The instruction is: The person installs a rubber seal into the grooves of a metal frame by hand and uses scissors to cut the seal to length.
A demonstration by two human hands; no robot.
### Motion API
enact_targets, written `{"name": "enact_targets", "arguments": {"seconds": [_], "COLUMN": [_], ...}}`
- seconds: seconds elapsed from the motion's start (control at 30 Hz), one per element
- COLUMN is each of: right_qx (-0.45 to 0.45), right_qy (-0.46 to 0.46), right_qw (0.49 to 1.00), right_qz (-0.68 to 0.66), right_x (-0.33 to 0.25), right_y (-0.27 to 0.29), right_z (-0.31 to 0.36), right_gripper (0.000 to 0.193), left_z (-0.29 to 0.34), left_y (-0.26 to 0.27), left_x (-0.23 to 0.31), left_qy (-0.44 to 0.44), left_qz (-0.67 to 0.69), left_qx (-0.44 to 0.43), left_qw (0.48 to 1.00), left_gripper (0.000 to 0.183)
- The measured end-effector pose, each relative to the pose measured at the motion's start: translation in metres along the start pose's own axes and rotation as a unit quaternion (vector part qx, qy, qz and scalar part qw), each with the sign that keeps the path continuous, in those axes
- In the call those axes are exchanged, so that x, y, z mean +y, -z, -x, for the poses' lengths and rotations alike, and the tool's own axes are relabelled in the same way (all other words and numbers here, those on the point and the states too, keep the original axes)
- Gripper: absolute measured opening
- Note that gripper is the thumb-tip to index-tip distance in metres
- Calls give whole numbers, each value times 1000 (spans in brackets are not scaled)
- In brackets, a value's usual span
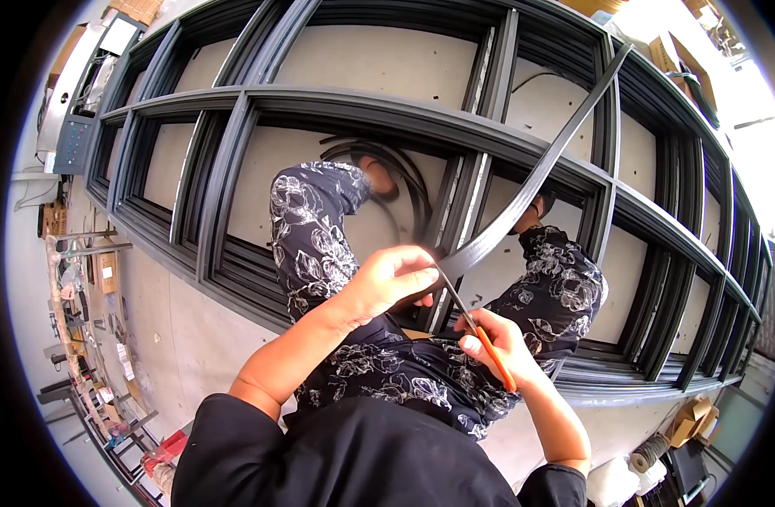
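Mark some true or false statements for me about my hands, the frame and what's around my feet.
1. The right hand holds an orange-handled tool. True.
2. The left hand is empty. False: it holds a grey strip.
3. The dark frame is divided by bars into several openings. True.
4. Both legs are in plain white. False: the trousers are dark with a pale flower pattern.
5. Curved dark strips lie near the left foot. True.
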State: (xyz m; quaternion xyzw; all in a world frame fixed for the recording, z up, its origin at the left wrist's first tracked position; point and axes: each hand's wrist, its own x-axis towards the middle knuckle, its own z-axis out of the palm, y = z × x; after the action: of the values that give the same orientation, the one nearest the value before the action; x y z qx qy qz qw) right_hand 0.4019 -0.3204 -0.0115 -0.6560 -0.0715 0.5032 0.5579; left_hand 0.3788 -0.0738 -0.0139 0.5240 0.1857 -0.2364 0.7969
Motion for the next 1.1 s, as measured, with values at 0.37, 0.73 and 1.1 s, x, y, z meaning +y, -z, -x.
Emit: {"name": "enact_targets", "arguments": {"seconds": [0.37,0.73,1.1], "right_qx": [60,96,81], "right_qy": [18,50,31], "right_qw": [984,967,963], "right_qz": [169,231,256], "right_x": [-1,-2,11], "right_y": [3,11,21], "right_z": [1,16,17], "right_gripper": [35,37,39], "left_z": [-7,-109,-117], "left_y": [15,-1,-18], "left_x": [6,30,23], "left_qy": [62,102,109], "left_qz": [1,-114,-146], "left_qx": [-36,-232,-264], "left_qw": [997,961,947], "left_gripper": [17,32,24]}}
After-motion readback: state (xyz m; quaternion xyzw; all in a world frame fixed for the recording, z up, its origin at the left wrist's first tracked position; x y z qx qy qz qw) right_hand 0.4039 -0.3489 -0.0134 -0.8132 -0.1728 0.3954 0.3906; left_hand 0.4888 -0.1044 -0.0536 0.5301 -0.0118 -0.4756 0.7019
